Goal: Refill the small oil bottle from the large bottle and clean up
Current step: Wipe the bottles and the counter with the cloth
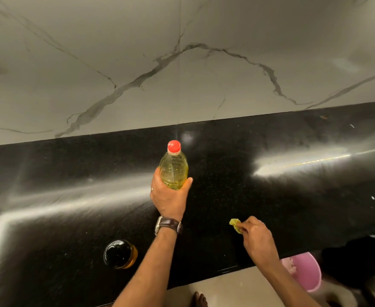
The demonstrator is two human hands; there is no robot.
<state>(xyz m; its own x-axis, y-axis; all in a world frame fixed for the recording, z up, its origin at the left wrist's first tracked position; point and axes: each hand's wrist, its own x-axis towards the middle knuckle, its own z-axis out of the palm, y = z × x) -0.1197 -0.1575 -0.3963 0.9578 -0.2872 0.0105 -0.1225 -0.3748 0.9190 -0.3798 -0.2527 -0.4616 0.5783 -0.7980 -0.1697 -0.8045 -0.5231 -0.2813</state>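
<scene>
Glossy black speckled stone counter [270, 196] under both hands; grey-veined white marble wall [182, 63] beyond; beige floor [226, 284] below.

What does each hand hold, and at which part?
Left hand: large bottle, by its lower body. Right hand: small yellow-green cloth, pinched at one end.

counter [282, 196]: wide bare stretches left and right | blocking: large bottle [173, 168] upright mid-counter in left hand [170, 197]; small bottle [120, 253] near front edge, left | right hand [258, 238] with cloth [235, 224] front right | wall [182, 63] closes the back
</scene>
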